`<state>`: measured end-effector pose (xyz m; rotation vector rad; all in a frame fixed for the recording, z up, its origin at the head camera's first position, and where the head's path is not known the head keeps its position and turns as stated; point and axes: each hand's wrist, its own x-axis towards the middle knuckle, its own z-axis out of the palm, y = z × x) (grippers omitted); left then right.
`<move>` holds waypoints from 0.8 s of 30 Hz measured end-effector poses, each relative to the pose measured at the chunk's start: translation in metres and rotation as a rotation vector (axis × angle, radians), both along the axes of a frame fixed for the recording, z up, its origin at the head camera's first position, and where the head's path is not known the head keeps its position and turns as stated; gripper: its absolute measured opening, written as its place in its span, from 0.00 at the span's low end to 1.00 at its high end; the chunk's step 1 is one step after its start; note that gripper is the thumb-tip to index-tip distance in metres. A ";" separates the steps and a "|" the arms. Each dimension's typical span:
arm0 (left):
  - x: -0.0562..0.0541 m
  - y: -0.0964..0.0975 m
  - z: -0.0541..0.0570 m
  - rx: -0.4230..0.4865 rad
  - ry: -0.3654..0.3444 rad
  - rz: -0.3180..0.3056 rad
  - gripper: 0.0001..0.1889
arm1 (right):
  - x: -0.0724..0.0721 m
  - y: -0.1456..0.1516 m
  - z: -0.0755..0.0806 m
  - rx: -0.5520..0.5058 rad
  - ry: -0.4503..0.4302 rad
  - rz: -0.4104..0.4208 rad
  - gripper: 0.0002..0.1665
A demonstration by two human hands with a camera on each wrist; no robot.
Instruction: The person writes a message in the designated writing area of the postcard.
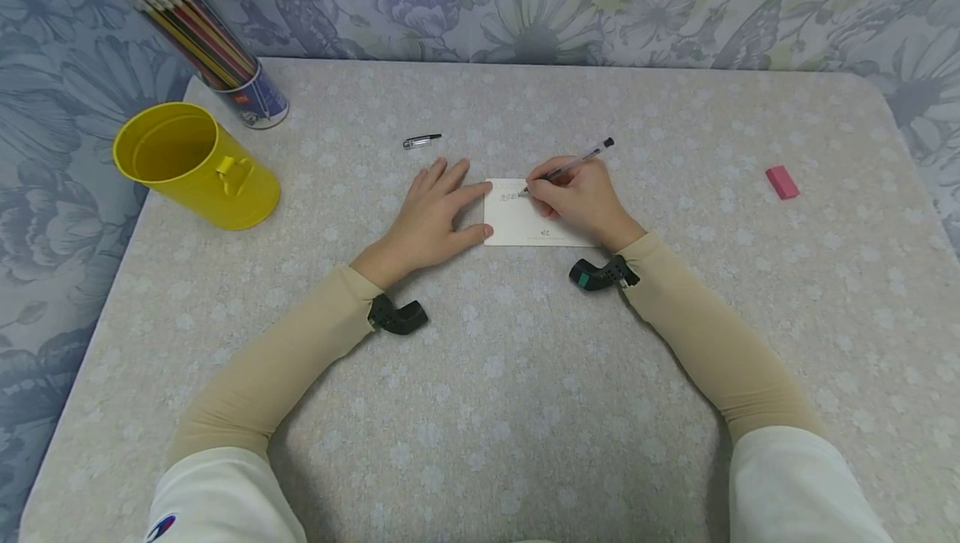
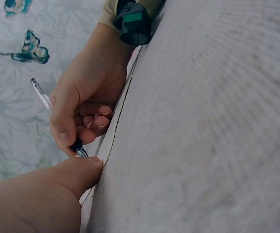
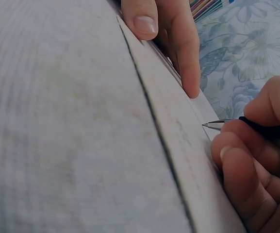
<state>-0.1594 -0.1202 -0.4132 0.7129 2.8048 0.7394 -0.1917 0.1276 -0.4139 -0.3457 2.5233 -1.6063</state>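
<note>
A small white card [image 1: 510, 231] lies flat on the table, with short lines of dark handwriting [image 1: 509, 196] near its upper left and a small mark near its lower edge. My right hand [image 1: 581, 197] pinches a clear-barrelled pen [image 1: 577, 161], whose metal tip [image 3: 213, 124] points down at the card by the writing. Spread out on the table, my left hand [image 1: 431, 222] touches the card's left edge with thumb and index fingertip. The left wrist view shows the left thumb [image 2: 76, 175] on the card's edge, close to the pen.
A pen cap [image 1: 422, 141] lies beyond my left hand. At the back left stand a yellow bucket [image 1: 251, 193] and a blue-lidded tube of pencils [image 1: 258, 102]. A pink eraser [image 1: 782, 182] lies far right. Floral wallpaper [image 1: 540, 10] borders the table's back.
</note>
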 end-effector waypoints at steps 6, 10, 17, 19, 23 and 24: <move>-0.001 0.000 0.000 -0.002 0.002 0.000 0.34 | -0.001 0.000 -0.001 0.004 0.011 -0.002 0.09; -0.001 0.000 0.000 -0.001 -0.001 0.002 0.34 | 0.000 0.000 0.000 -0.003 0.017 0.007 0.08; 0.000 0.000 0.000 0.005 -0.001 0.001 0.34 | 0.000 0.001 0.000 -0.012 0.027 0.023 0.08; 0.000 0.000 0.000 0.005 0.000 0.000 0.34 | 0.000 0.000 0.000 -0.012 0.029 0.021 0.08; 0.000 0.000 0.000 0.004 0.000 0.000 0.34 | 0.001 0.000 0.001 -0.017 0.027 0.024 0.08; 0.000 0.000 0.000 0.004 0.000 0.000 0.34 | 0.001 0.001 0.001 -0.014 0.025 0.026 0.08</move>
